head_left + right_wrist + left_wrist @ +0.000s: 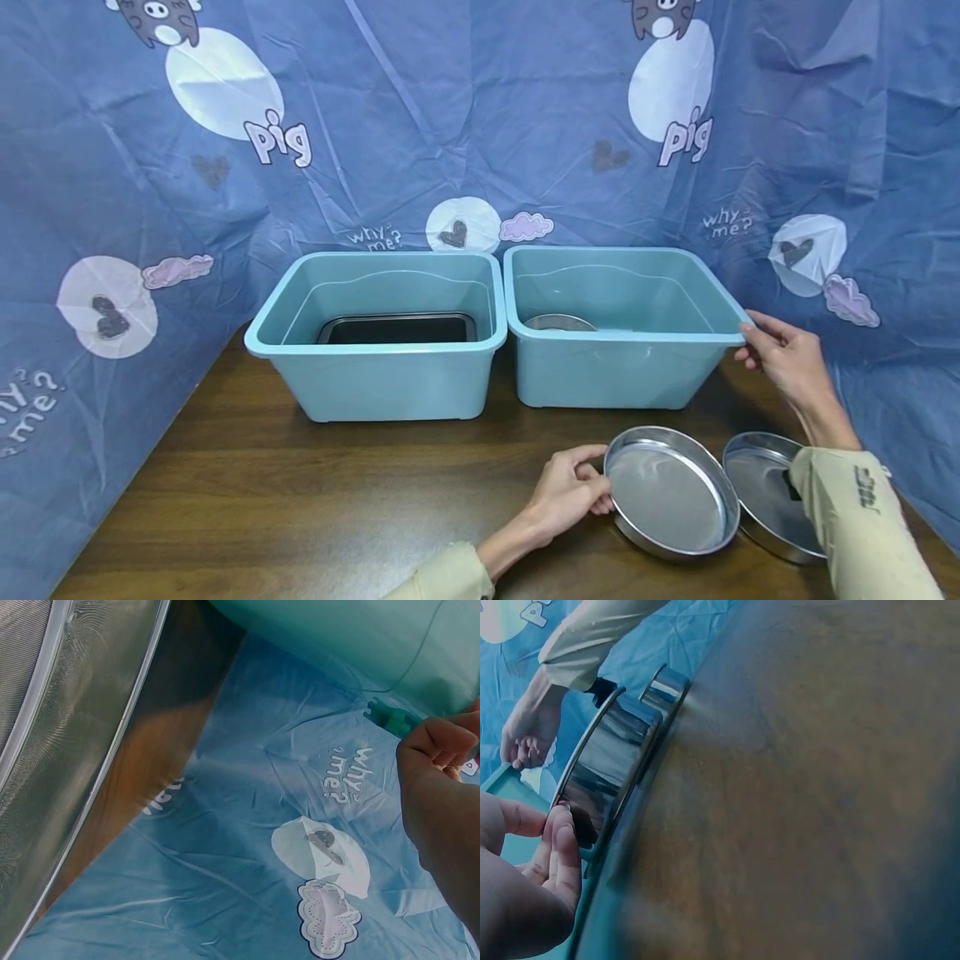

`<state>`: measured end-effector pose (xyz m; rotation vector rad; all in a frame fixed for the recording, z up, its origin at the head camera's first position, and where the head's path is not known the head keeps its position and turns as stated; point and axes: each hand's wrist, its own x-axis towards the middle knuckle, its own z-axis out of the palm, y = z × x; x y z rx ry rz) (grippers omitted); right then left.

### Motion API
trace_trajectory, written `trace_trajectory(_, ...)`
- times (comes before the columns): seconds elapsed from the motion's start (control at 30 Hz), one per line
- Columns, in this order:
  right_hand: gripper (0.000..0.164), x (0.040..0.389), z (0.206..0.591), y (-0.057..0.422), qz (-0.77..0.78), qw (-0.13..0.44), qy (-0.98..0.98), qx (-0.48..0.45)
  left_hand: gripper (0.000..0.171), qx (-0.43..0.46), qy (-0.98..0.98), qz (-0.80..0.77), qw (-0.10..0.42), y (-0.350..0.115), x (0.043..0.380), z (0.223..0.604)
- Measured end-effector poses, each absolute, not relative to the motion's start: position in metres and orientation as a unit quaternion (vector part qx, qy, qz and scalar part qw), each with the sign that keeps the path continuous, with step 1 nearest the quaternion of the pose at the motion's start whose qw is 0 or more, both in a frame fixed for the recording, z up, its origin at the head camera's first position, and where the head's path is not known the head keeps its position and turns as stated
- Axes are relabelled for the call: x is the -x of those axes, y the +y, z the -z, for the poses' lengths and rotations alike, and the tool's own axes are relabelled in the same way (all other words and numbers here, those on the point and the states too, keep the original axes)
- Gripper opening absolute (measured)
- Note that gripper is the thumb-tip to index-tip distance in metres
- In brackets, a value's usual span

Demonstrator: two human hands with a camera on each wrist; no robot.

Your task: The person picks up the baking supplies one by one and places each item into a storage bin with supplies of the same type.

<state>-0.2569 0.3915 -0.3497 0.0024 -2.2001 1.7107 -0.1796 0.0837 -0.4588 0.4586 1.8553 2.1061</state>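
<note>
My left hand point(566, 493) pinches the rim of a shallow round metal sieve point(671, 496) between thumb and fingers, at its left side. In the left wrist view the sieve's shiny side wall point(604, 769) rises just beyond the fingertips. A second round sieve point(772, 487) lies to the right on the table, partly covered by my right sleeve; its fine mesh point(22, 667) shows in the right wrist view. Farther back, my right hand point(787, 358) grips the right front corner of the right teal bin point(600, 371) by its rim. Inside that bin, a round metal rim point(558, 322) is partly hidden.
A second teal bin point(386, 383) stands beside it on the left, with a dark rectangular tray point(397, 329) inside. Both bins stand at the back of the brown wooden table point(300, 500). Blue printed cloth point(420, 108) hangs behind and along both sides.
</note>
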Motion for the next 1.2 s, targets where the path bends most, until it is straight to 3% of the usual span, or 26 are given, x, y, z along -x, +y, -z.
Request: trace_trajectory(1.2, 0.061, 0.257, 0.350, 0.391, -0.626, 0.171, -0.761, 0.001, 0.053, -0.176, 0.624, -0.748, 0.142, 0.080, 0.177, 0.435)
